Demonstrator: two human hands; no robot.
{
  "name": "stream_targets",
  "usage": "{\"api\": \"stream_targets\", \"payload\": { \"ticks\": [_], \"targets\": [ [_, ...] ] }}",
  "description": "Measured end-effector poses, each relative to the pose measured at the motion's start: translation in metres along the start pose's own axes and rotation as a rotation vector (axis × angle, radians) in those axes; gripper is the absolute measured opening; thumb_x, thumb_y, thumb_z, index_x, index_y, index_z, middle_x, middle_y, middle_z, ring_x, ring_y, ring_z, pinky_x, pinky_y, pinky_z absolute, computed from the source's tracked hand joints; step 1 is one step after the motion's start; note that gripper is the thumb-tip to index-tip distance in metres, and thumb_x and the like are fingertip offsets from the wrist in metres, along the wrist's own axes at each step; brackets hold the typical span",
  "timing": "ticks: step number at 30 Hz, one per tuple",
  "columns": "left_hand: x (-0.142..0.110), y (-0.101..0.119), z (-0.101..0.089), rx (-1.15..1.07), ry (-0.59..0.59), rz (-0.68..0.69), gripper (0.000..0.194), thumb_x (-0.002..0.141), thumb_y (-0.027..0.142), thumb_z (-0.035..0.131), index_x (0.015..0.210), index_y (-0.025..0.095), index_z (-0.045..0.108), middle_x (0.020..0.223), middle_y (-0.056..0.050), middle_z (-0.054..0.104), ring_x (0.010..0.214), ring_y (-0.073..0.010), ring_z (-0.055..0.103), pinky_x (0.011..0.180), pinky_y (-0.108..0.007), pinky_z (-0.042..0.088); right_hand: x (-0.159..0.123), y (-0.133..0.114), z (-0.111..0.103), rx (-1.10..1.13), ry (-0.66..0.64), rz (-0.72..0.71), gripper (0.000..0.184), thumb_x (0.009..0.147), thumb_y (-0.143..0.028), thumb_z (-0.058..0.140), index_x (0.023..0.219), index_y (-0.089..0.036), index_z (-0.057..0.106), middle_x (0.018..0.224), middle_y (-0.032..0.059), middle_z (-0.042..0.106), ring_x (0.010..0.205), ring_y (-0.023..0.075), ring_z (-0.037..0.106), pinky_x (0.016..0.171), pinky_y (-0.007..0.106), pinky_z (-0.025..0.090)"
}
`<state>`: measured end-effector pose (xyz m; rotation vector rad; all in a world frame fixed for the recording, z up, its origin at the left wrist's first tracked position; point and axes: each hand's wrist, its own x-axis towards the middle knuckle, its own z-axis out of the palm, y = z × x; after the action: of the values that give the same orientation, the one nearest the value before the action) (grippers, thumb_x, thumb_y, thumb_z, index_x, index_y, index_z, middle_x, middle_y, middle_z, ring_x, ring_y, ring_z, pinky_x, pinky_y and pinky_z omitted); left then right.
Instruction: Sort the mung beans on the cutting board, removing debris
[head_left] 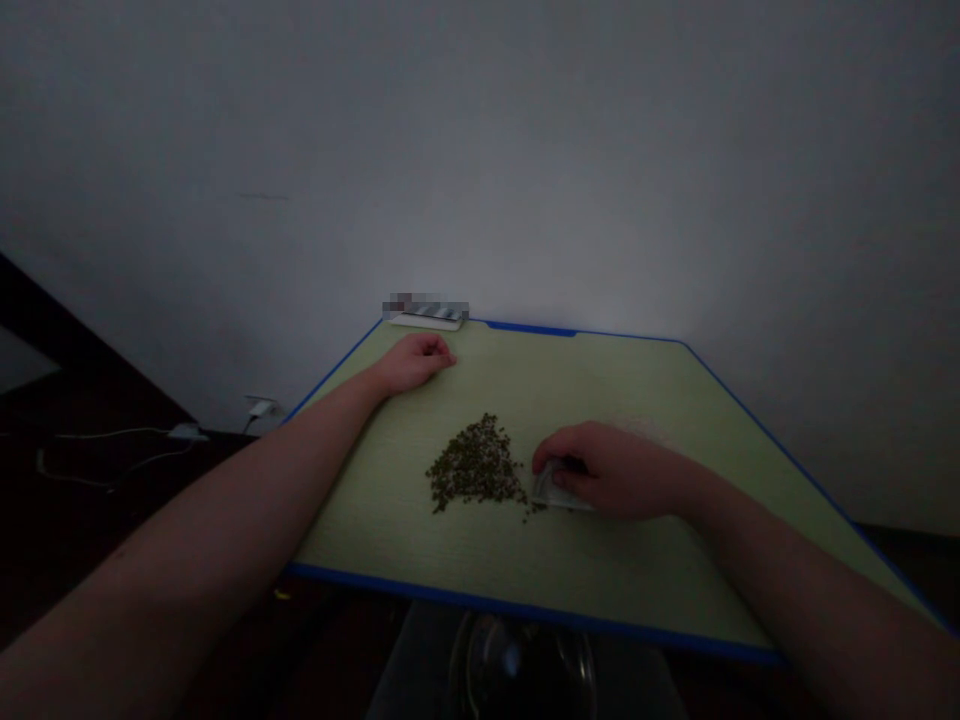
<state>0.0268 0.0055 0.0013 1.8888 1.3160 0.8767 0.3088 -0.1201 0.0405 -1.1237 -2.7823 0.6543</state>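
Nearest sits a shiny, rounded, see-through container (525, 665), below the blue rim (450, 597) of the pale green tabletop (405, 540). Small greenish-brown granules (476, 465) lie heaped on top; just beside them, the right hand (611, 470) grips a clear, flat, plastic-looking piece (551, 490). The left hand (412, 362) rests half-open, nothing visible inside. Hasty sweeping could scatter granules over the rim.

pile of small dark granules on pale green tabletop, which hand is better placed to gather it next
Probably the right hand: it holds a pale translucent piece beside the pile; the left hand lies farther off.
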Motion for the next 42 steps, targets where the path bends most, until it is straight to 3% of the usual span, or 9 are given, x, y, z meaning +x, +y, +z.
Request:
{"api": "stream_targets", "payload": {
  "ticks": [29,42],
  "targets": [
    [0.0014,-0.0019,-0.0003,0.027,-0.002,-0.003,0.021,0.066,0.036,0.058,0.069,0.016,0.055,0.050,0.006,0.043,0.047,-0.0068,0.037,0.047,-0.021,0.028,-0.0065,-0.0002,-0.0018,0.056,-0.125,0.005,0.025,0.074,-0.016,0.052,0.094,-0.021,0.066,0.075,0.0010,0.066,0.063,0.0132,0.055,0.057,0.024,0.037],
    [0.0013,-0.0029,-0.0010,0.061,0.008,0.004,0.022,0.067,0.037,0.057,0.070,0.015,0.057,0.053,0.005,0.045,0.048,-0.0073,0.037,0.048,-0.022,0.028,-0.0055,-0.0002,-0.0032,-0.007,-0.071,0.051,0.023,0.074,-0.018,0.052,0.092,-0.022,0.065,0.067,0.0000,0.063,0.057,0.0121,0.051,0.052,0.023,0.033]
  ]
}}
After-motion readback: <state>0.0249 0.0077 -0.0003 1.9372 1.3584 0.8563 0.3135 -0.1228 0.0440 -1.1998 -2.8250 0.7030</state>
